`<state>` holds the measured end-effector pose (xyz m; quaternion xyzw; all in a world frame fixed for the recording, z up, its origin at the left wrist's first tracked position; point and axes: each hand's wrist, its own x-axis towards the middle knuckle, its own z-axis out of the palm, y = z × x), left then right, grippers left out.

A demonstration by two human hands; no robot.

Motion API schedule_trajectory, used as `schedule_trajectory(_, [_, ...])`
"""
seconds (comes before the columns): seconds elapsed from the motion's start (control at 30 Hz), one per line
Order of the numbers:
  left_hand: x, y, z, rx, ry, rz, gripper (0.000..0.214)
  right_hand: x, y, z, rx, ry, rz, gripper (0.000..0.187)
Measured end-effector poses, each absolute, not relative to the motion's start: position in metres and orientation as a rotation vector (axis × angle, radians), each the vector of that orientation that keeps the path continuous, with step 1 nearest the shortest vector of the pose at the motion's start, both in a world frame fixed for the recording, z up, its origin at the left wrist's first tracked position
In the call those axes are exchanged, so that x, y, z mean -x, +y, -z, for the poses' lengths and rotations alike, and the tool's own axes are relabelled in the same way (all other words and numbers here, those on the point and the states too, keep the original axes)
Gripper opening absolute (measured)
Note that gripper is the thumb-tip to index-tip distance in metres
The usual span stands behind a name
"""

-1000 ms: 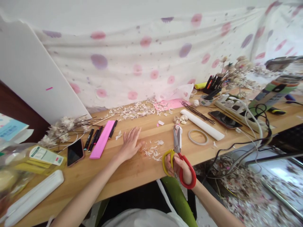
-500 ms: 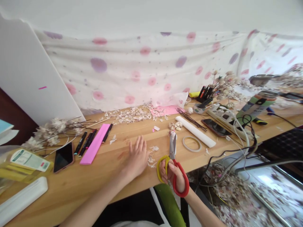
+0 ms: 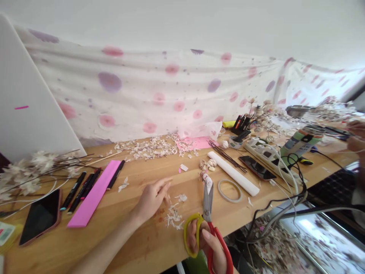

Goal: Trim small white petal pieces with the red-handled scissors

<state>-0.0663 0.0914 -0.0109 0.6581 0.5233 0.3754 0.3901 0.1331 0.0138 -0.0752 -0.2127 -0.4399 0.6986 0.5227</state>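
My right hand grips scissors with one yellow and one red handle at the near edge of the wooden table; the blades point away and look closed. My left hand hovers just above the table, fingers stretched out and loosely apart, holding nothing. A small heap of white scraps lies between the two hands. A few shells lie beyond the blade tips.
A pink paper strip, black markers, a phone and dried flowers lie left. A tape ring, white tube, second phone, power strip and cables lie right. Another person's hand is far right.
My left hand lifted off the scraps and shifted left, uncovering them. The view tilted up and right, so hands and scissors now sit lower in frame.
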Motion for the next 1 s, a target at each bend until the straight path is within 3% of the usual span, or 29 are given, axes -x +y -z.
schedule_trajectory(0.13, [0.075, 0.103, 0.004, -1.248, 0.915, -0.962, 0.075, -0.133, 0.012, 0.073, 0.476, -0.995, -1.639, 0.03])
schedule_trajectory(0.27, [0.085, 0.11, -0.003, -0.999, 0.761, -0.931, 0.092, -0.129, 0.013, 0.058, 0.8, -1.053, -1.539, 0.034])
schedule_trajectory(0.37, [0.069, 0.101, -0.007, -0.749, 0.743, -1.026, 0.083, -0.106, 0.014, 0.036, 1.097, -1.116, -1.238, 0.036])
schedule_trajectory(0.57, [0.026, 0.053, -0.016, -0.596, 0.7, -1.109, 0.067, -0.056, 0.03, 0.002, 1.096, -1.376, -1.042, 0.036])
schedule_trajectory(0.73, [0.053, 0.045, -0.024, -0.578, 0.547, -1.141, 0.069, -0.062, 0.056, -0.004, 1.323, -1.229, -0.756, 0.034])
schedule_trajectory(0.87, [0.071, 0.049, -0.025, -0.738, 0.816, -1.164, 0.062, -0.049, 0.059, -0.006, 1.278, -1.304, -0.753, 0.029])
schedule_trajectory(1.0, [0.084, 0.045, -0.021, -0.792, 0.618, -1.064, 0.061, -0.036, 0.071, -0.016, 1.338, -1.281, -0.667, 0.038])
